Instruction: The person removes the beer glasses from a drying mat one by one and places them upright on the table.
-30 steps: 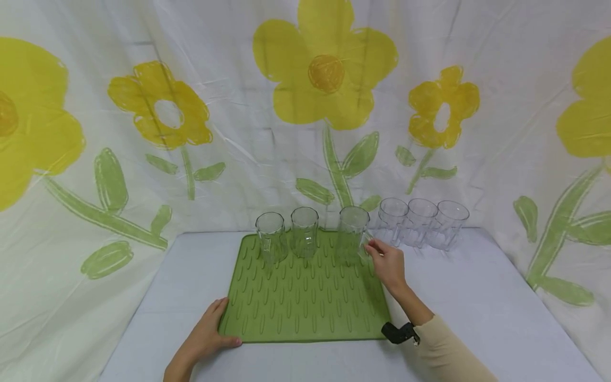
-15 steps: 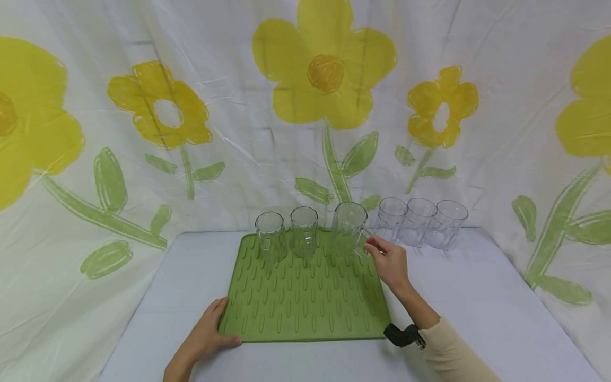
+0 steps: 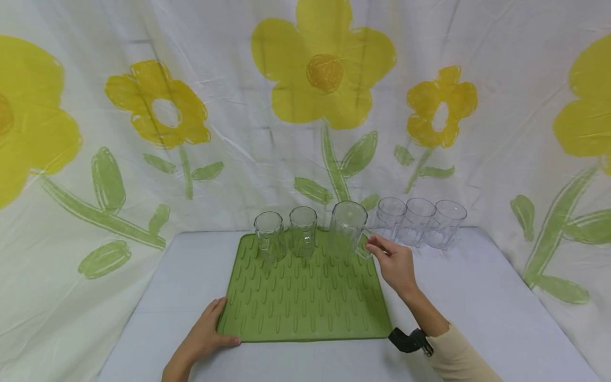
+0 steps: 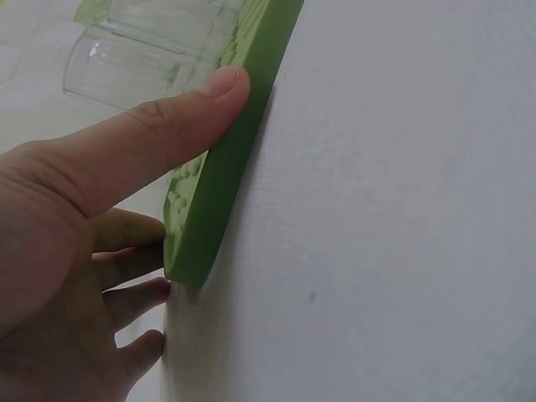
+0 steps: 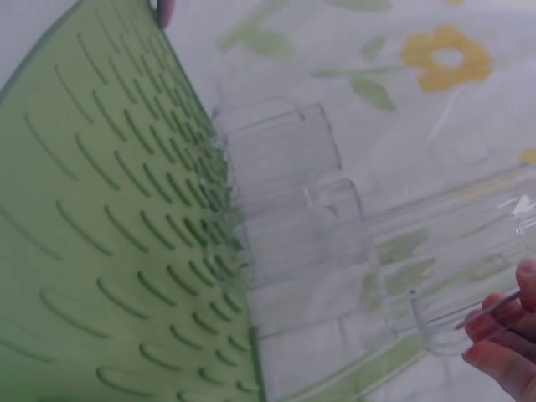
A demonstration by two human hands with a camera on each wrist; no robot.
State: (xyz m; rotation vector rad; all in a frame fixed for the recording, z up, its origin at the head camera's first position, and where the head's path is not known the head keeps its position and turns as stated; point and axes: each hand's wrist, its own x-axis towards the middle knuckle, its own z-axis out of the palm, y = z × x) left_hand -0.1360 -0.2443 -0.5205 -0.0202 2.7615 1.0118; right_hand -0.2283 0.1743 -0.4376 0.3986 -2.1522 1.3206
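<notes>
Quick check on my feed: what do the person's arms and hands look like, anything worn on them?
Both the left hand and the right hand are ungloved. The right arm wears a plain cream sleeve; by its cuff sits a black, bent, rounded device with a small shiny part at one end. No sleeve shows on the left arm.

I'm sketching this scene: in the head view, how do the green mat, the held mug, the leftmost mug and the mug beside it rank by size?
1. Green mat: clearly largest.
2. Held mug: next, though nearness to the camera may enlarge it.
3. Leftmost mug and mug beside it: too alike to rank.
</notes>
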